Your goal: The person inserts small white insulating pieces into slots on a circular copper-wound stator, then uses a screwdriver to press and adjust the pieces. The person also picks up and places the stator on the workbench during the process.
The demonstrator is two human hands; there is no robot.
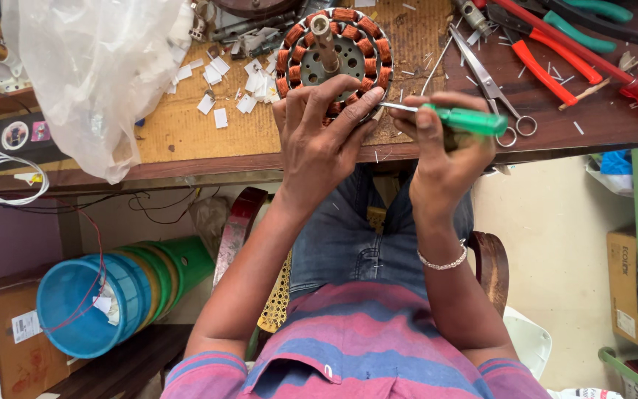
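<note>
Fingers of the right hand (444, 159) are wrapped tight around a green-handled screwdriver (467, 120). Its thin metal tip points left and meets the near edge of a round motor part (334, 55), right by the left hand. The left hand (319, 144) rests on the near side of that round part, with the fingers spread over its rim and the thumb pressing close to the tool tip. It holds the part down more than it grabs it.

That round part lies flat on a brown wooden table (186, 133), close to the front edge. It is a metal ring with many small coils of red-brown wire packed around it and a metal rod sticking up from the middle. It looks heavy and hard, so it should stay put when pushed. The wire coils look thin and easy to scratch or snap. The safest places to hold it look like the outer metal rim or the middle rod, not the coils.

Little white paper bits (219, 89) lie spread on the table to the left of the part. A big clear plastic bag (97, 66) sits further left. To the right are silver scissors (492, 85) and tools with red handles (555, 70) and green ones (592, 29). Under the table, on the left, a stack of tubs (112, 295), blue in front and green behind, lies on its side
</note>
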